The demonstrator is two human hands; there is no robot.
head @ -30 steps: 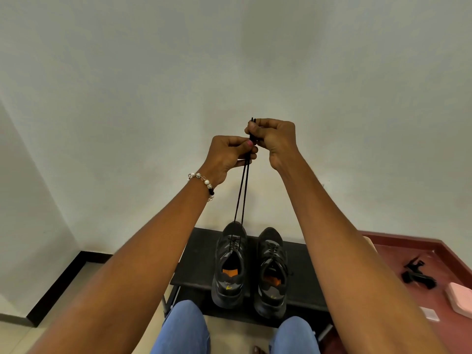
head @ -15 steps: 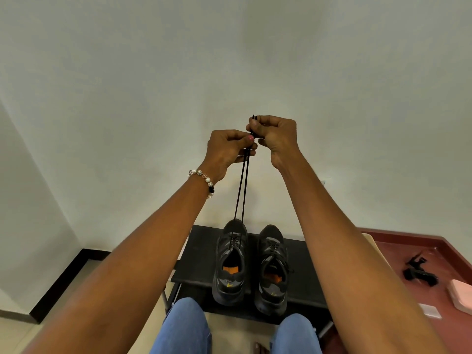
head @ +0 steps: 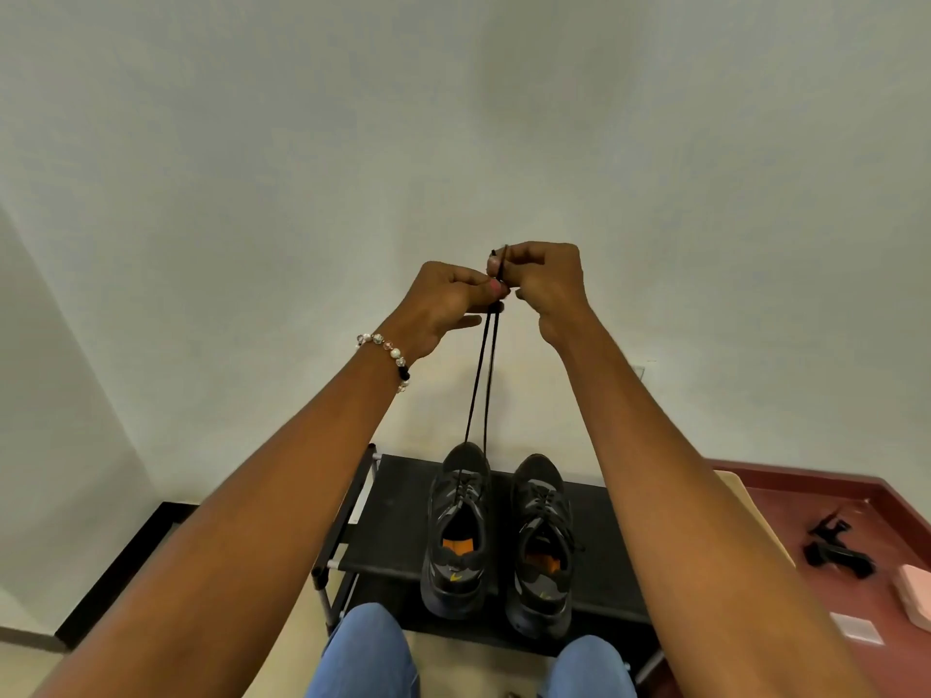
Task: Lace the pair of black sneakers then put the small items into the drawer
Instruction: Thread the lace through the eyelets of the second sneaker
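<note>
Two black sneakers (head: 496,536) with dark grey panels, orange insoles and small yellow heel marks are seen on a black rack shelf (head: 398,516). A black lace (head: 481,375) is shown against a plain off-white wall (head: 453,118). A bracelet (head: 385,352) of white, pale pink and black beads is seen, and pink nail polish on a thumb. Blue jeans (head: 365,652) are visible. A dark red counter (head: 856,501) carries a black clip (head: 836,544), a pale pink box (head: 914,591) and a small white card (head: 856,629).
</note>
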